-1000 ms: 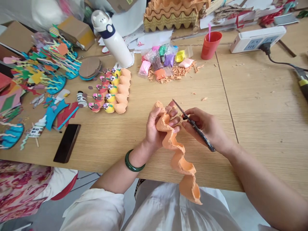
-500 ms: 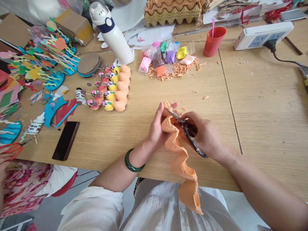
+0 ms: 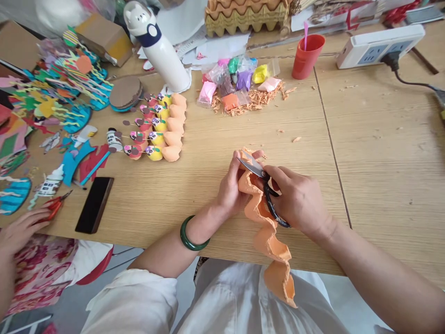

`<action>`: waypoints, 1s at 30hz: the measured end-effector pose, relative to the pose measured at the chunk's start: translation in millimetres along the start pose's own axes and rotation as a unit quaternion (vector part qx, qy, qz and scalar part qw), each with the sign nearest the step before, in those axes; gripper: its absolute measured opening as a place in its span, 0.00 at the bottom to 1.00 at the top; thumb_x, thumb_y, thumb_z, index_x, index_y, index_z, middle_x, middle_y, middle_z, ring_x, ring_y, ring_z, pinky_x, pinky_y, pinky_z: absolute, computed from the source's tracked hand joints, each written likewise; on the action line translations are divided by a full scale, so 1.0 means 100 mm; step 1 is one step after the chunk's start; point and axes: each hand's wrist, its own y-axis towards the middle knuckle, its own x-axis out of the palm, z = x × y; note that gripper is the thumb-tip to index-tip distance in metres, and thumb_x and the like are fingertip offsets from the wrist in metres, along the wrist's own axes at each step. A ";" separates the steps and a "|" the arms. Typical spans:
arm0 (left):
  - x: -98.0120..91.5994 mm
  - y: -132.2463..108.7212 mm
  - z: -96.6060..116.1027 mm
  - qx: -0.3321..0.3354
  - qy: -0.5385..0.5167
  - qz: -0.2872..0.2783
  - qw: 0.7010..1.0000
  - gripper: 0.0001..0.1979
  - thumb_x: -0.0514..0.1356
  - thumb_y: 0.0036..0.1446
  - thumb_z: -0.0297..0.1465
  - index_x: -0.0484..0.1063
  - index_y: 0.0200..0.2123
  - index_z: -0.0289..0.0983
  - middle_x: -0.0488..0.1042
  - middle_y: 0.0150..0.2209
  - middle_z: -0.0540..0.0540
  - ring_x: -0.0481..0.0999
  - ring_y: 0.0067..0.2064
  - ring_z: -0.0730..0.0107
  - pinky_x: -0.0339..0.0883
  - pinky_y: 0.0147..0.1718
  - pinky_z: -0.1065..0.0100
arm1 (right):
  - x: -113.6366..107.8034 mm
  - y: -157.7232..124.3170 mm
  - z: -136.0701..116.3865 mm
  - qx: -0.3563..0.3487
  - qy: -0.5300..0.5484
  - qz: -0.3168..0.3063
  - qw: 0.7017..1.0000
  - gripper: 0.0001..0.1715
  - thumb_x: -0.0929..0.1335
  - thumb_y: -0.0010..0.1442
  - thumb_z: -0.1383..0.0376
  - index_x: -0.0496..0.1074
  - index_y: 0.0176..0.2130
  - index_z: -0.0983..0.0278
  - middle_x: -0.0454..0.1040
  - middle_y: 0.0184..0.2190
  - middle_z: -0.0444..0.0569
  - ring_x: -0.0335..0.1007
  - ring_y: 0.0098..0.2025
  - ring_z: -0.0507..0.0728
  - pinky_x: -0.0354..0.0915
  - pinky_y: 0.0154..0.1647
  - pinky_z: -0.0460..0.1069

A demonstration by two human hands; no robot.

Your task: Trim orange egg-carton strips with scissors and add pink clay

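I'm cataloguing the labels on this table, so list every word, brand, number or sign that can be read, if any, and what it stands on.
No text is legible.
White bottle near the black phone: dark label print, too blurred to read.
Dark-capped bottle: label print too small and blurred.
Paper right of the white tumbler: faint print, unreadable.

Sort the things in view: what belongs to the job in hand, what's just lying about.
In use:
orange wavy strip, in the left hand
black-handled scissors, in the right hand

Apparently just lying about:
black phone
white bottle
red cup
white power strip
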 end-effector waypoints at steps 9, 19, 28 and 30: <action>0.06 -0.02 0.03 -0.030 -0.024 0.031 0.999 0.26 0.53 0.70 0.51 0.78 0.50 0.35 0.77 0.29 0.47 0.77 0.28 0.71 0.70 0.31 0.71 | -0.01 -0.05 -0.01 0.014 0.013 -0.021 1.000 0.17 0.62 0.68 0.64 0.79 0.42 0.66 0.75 0.25 0.49 0.57 0.22 0.53 0.47 0.25 0.50; 0.04 -0.04 0.06 -0.036 -0.031 0.003 0.999 0.25 0.53 0.70 0.50 0.79 0.44 0.35 0.76 0.29 0.47 0.77 0.27 0.73 0.71 0.29 0.72 | -0.09 -0.01 -0.07 0.048 0.102 -0.044 0.993 0.22 0.61 0.73 0.54 0.77 0.39 0.64 0.69 0.22 0.47 0.52 0.23 0.52 0.49 0.27 0.49; 0.04 -0.04 0.06 -0.005 -0.017 0.012 1.000 0.26 0.53 0.70 0.51 0.78 0.43 0.35 0.75 0.30 0.47 0.75 0.27 0.74 0.72 0.28 0.72 | -0.04 0.04 -0.03 0.070 0.144 -0.016 0.987 0.26 0.63 0.72 0.47 0.74 0.36 0.64 0.66 0.22 0.45 0.55 0.23 0.51 0.51 0.27 0.48; 0.02 -0.03 0.11 0.037 -0.011 0.011 0.999 0.23 0.57 0.67 0.51 0.78 0.43 0.37 0.75 0.30 0.48 0.72 0.25 0.75 0.70 0.26 0.71 | -0.06 0.07 -0.01 0.102 0.206 -0.020 0.973 0.27 0.66 0.69 0.43 0.75 0.36 0.64 0.66 0.22 0.44 0.57 0.24 0.51 0.52 0.27 0.48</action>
